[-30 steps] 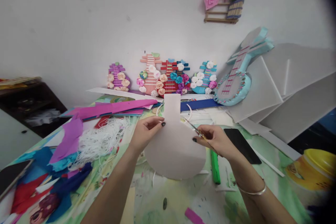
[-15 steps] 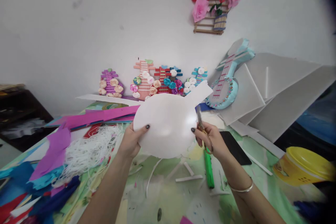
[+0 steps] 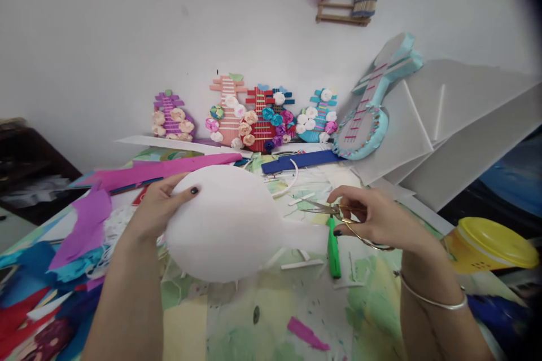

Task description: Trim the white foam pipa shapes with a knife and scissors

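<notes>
My left hand grips a white board cutout by its left edge, thumb on top. The cutout has a round body and a short neck pointing right. In my right hand is a pair of gold-handled scissors, its blades pointing left above the neck and slightly parted. My fingers sit in and around the handle loops. Under the scissors, a green utility knife lies on the table, close to the neck's end.
Paper-flower lutes and a larger light-blue one lean along the wall. Grey boards stand at right beside a yellow tub. Coloured crepe paper is heaped at left. White offcuts and a magenta scrap lie on the table.
The white cutout has moved left and turned, its neck swinging from upper right to level. My right hand has come away from its edge, and the scissors now point left instead of up.
</notes>
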A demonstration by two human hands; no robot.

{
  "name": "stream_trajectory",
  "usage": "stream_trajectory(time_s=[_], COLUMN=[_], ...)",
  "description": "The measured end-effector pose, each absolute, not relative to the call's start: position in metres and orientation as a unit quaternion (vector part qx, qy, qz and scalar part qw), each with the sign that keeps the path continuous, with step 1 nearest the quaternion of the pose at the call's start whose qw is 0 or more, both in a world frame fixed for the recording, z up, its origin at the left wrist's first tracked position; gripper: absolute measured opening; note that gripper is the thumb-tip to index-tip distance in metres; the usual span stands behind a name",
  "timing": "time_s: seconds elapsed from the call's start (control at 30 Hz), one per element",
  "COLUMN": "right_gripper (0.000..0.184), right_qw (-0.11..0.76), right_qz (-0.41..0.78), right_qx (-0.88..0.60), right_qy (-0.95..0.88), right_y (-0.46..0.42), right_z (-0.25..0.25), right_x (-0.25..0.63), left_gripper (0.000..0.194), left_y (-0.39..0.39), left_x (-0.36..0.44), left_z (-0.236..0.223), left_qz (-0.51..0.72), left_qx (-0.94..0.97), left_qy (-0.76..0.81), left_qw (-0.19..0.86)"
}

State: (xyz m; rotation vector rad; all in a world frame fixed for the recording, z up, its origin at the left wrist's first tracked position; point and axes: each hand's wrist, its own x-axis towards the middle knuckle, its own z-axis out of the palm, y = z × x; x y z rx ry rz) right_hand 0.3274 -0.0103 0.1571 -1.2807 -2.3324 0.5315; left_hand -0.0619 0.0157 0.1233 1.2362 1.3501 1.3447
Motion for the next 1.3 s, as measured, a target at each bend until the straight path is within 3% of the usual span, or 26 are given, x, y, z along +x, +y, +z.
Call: stream_trajectory(time_s=[0.3,0.93,1.3], right_gripper=[0.032,0.046,0.035], right_qw=[0.152,0.177,0.186], right_qz=[0.226,0.225,0.187], right_qx=[-0.454,-0.403,-0.379], right_qy=[-0.848,-0.869,-0.887], right_y=[-0.005,0.001,-0.001], right_z=[0.155,0.147,0.144], right_x=[0.320,0.324,0.325], left_gripper=[0.056,0.051,0.054], left_y=[0.013,0.012,0.016], left_x=[-0.057,-0.051,-0.051], left_z=[0.128,0.133,0.131], left_qz=[0.549,0.558,0.552], left_qx=[0.480,0.464,0.451], left_qy=[0.539,0.541,0.555], left_qw=[0.422,0.425,0.429])
